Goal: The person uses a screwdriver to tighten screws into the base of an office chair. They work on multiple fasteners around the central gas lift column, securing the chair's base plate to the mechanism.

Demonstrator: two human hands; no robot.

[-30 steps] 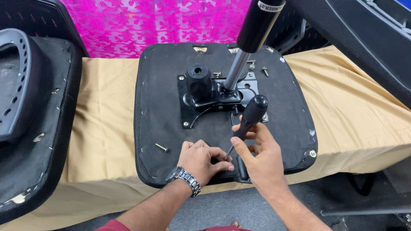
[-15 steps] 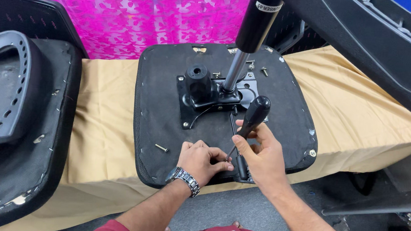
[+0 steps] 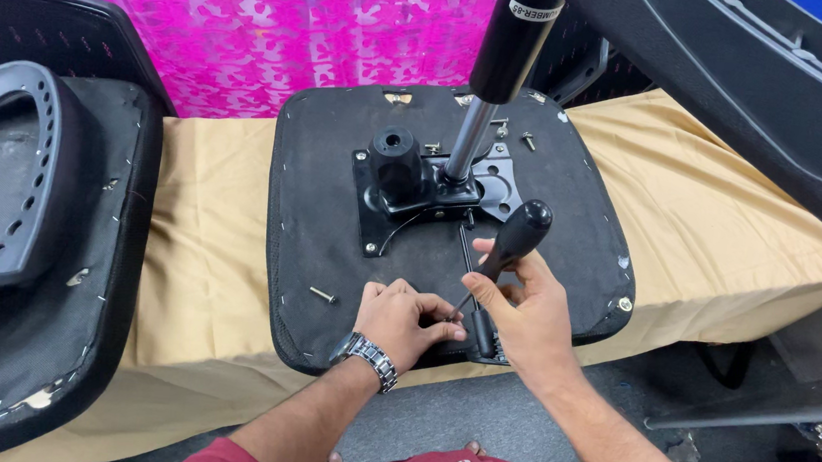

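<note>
Your right hand (image 3: 523, 317) is clamped round the black-handled screwdriver (image 3: 516, 236), whose long axis slants down and leftward from your fingers to its tip. Your left hand (image 3: 402, 321), fingers pinched together there, sits nearer, on the seat underside (image 3: 313, 202).

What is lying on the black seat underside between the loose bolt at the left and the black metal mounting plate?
In the head view, nothing: between the loose bolt and the mounting plate only bare black seat underside shows.

Black seat base (image 3: 331, 223), black metal plate (image 3: 403, 205), black screwdriver handle (image 3: 519, 233); tan cloth (image 3: 722, 231) on the worktop; shiny pink patterned backdrop (image 3: 250, 25).
</note>
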